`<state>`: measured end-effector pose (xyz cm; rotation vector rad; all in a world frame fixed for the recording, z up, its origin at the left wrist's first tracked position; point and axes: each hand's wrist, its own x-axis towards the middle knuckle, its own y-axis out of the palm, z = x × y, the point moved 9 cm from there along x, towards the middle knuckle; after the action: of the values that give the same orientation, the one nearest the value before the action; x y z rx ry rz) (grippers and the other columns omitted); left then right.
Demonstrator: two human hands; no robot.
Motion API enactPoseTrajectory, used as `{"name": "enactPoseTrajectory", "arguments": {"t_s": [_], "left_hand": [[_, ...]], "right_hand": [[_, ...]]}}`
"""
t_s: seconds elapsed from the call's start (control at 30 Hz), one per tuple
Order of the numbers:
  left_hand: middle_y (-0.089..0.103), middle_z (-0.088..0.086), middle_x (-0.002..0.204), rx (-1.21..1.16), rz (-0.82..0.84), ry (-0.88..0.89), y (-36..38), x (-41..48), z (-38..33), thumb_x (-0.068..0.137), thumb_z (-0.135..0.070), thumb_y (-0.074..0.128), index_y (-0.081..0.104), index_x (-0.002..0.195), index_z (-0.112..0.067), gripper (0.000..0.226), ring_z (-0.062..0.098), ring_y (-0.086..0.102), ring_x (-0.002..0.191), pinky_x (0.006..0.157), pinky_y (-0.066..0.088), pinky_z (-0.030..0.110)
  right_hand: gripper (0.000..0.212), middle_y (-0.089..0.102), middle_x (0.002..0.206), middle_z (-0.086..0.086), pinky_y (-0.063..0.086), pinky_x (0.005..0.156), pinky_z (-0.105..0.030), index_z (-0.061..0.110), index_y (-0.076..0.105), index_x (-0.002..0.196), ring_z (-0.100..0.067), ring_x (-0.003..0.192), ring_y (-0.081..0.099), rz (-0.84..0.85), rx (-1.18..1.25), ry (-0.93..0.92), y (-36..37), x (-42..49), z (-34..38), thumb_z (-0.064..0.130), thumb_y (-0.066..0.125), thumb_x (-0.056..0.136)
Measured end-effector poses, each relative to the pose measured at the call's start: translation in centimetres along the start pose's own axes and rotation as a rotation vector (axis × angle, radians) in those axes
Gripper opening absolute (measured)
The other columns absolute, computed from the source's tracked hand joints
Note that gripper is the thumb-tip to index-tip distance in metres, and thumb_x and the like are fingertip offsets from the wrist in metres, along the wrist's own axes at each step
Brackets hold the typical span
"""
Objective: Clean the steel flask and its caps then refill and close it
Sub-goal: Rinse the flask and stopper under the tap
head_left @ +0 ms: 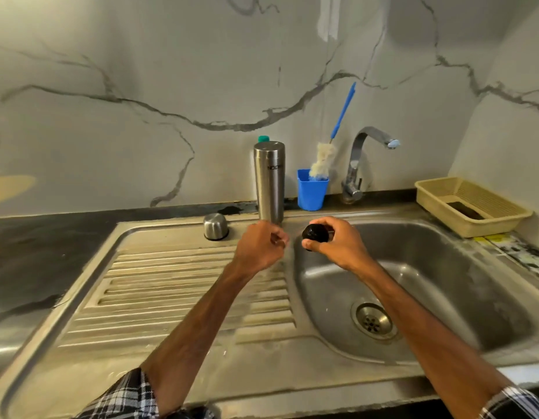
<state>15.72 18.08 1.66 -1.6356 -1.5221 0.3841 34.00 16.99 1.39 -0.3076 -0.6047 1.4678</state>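
Both caps off flask (269, 182), I judge. My right hand (337, 240) grips black cap (315, 233) over basin (443, 267). Left hand (259, 246) curled, empty, blurred. Flask at 12 o'clock, steel cap (215, 226) at 10. Washing, refill, closing left.

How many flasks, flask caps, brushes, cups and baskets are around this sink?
Flasks: 1, the steel flask
Flask caps: 2, a steel cap and a black cap in the right hand
Brushes: 1, the blue-handled brush
Cups: 1, the blue cup
Baskets: 1, the beige basket
Total: 6
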Motion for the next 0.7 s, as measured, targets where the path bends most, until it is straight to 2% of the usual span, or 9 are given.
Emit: {"name": "enactPoseTrajectory", "arguments": {"t_s": [0.1,0.2,0.33,0.47,0.6,0.7], "left_hand": [[0.078,-0.005,0.097,0.052,-0.089,-0.044,-3.2,-1.5,3.5,0.085,-0.004,0.073,0.080,0.097,-0.018,0.020,0.005,0.070,0.083,0.080,0.060,0.028],[0.076,-0.006,0.093,0.157,-0.290,-0.117,-7.4,-2.6,6.8,0.088,-0.011,0.073,0.080,0.094,-0.022,0.014,0.010,0.067,0.079,0.068,0.056,0.030],[0.076,-0.003,0.099,0.187,-0.436,-0.244,-11.4,-3.1,11.9,0.090,-0.024,0.073,0.078,0.099,-0.023,0.011,0.020,0.066,0.094,0.077,0.058,0.040],[0.075,-0.002,0.104,0.143,-0.442,-0.263,-12.3,-3.0,14.7,0.088,-0.024,0.075,0.076,0.103,-0.020,0.015,0.020,0.066,0.103,0.085,0.058,0.042],[0.070,0.005,0.118,0.135,-0.323,-0.269,-11.1,-1.8,15.6,0.087,-0.025,0.077,0.068,0.117,-0.013,0.033,0.024,0.058,0.114,0.091,0.045,0.032],[0.064,0.011,0.126,0.164,-0.197,-0.215,-10.2,0.0,15.0,0.087,-0.025,0.075,0.059,0.126,-0.009,0.046,0.029,0.055,0.120,0.103,0.035,0.037]], "right_hand": [[0.049,0.067,0.112,0.006,0.044,0.081,-0.017,0.021,0.067,0.118,-0.010,0.104,0.061,0.102,-0.070,-0.094,3.3,0.3,3.8,0.024,0.088,0.073],[0.043,0.066,0.105,0.006,0.046,0.078,-0.019,0.019,0.066,0.116,-0.010,0.100,0.061,0.200,-0.218,-0.170,7.2,1.2,7.3,0.031,0.084,0.078],[0.035,0.065,0.098,0.000,0.052,0.076,-0.031,0.016,0.064,0.108,-0.015,0.090,0.061,0.215,-0.515,-0.185,11.7,3.4,10.4,0.039,0.076,0.085],[0.035,0.060,0.105,-0.004,0.043,0.073,-0.031,0.014,0.059,0.110,-0.021,0.095,0.059,0.148,-0.652,-0.207,14.3,5.7,12.2,0.030,0.077,0.084],[0.034,0.064,0.109,-0.008,0.053,0.083,-0.038,0.013,0.060,0.108,-0.026,0.101,0.063,0.140,-0.745,-0.188,16.5,7.5,11.9,0.024,0.080,0.083],[0.021,0.065,0.108,-0.009,0.055,0.084,-0.041,0.013,0.061,0.104,-0.027,0.099,0.064,0.110,-0.780,-0.211,17.4,8.2,11.7,0.016,0.074,0.087]]}}
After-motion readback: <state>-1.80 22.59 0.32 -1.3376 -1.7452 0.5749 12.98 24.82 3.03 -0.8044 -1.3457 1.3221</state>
